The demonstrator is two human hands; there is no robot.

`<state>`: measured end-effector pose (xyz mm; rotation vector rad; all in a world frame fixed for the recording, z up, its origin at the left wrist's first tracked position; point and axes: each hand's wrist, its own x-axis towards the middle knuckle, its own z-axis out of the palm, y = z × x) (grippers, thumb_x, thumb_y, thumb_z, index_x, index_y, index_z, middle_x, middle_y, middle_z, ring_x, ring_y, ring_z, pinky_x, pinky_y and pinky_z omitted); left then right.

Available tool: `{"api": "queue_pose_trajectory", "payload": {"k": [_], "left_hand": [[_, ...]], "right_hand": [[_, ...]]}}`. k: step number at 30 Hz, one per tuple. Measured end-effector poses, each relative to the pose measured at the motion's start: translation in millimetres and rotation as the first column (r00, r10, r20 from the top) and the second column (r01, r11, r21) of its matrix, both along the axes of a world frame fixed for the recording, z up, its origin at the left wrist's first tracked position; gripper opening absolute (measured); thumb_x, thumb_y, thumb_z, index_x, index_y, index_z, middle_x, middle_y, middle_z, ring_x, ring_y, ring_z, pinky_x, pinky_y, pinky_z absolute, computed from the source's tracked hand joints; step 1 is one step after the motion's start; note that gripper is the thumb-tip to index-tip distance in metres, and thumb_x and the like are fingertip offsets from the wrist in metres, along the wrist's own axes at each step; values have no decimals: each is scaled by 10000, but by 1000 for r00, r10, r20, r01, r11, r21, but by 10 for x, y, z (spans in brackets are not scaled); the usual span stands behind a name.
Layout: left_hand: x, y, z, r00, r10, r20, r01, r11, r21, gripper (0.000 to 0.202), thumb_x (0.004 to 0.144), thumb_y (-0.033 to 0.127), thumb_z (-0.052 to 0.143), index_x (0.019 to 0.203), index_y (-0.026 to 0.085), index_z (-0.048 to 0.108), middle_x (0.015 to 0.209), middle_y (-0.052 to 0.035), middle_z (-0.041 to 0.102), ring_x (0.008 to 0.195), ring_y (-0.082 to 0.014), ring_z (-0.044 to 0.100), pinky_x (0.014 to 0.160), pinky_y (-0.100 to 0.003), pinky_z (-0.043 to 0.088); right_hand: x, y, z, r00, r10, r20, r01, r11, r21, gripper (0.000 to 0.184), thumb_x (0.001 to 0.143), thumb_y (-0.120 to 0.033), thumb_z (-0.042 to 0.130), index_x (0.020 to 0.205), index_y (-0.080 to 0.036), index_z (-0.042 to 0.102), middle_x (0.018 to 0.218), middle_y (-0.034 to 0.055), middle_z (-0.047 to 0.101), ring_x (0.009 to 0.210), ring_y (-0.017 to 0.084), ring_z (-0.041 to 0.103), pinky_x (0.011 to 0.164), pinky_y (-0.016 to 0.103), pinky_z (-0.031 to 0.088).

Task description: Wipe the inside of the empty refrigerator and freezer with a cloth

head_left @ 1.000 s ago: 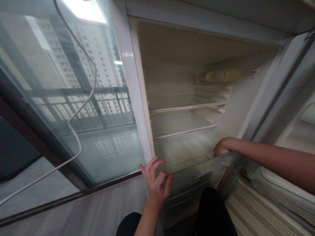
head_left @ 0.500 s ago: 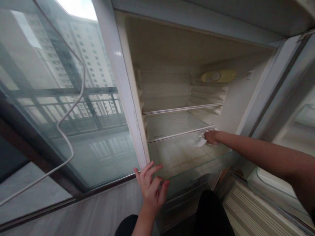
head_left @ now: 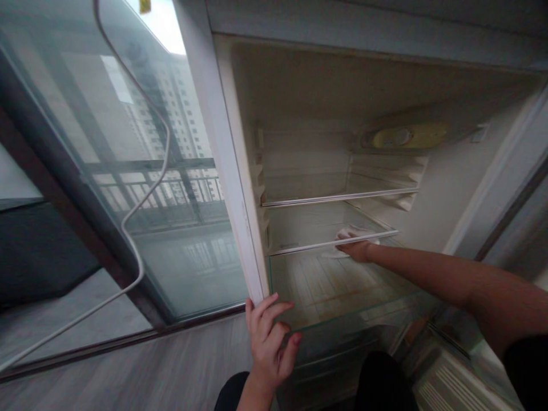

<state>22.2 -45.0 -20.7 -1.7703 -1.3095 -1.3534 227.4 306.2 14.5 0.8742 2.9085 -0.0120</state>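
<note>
My right hand (head_left: 358,251) reaches into an open refrigerator (head_left: 240,188), closed on a white cloth (head_left: 347,233). It presses the cloth over the lowest glass shelf (head_left: 317,291), and the front edge of the shelf above crosses in front of part of the cloth. Whether the cloth is fabric or paper I cannot tell. My left hand (head_left: 272,339) is open, its fingers spread and bent, at the lower left front edge of the refrigerator. Nothing is in it.
Above are two glass shelves, the upper one (head_left: 338,197) below a yellowish control housing (head_left: 406,136). A drawer (head_left: 334,365) sits under the lowest shelf, by my knees. A white cable (head_left: 132,240) hangs before the sliding glass door on the left.
My right hand has moved the cloth left and deeper, under the middle shelf. My left hand stays by the refrigerator's edge. The view has shifted, so the refrigerator appears larger and further right.
</note>
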Motion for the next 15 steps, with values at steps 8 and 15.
{"api": "queue_pose_trajectory", "payload": {"k": [8,15], "left_hand": [[9,-1,0,1000,7,-2,-7,1000,1,148,907,210,542,762,234,528,1045,-65,719,1232,-252,555,1237,-576,138],[18,-32,13,1000,20,-17,-20,1000,-18,156,923,231,520,767,237,523,1030,-58,722,1202,-250,581,1241,-562,129]], "right_hand": [[-616,-118,111,912,401,-84,-408,908,-91,505,917,-33,422,1375,-166,590,1569,82,439,1490,220,314,1250,436,166],[-1413,-445,-215,964,119,-237,-143,986,-88,251,912,-119,435,1038,-128,652,1057,167,693,1049,307,607,936,451,484]]}}
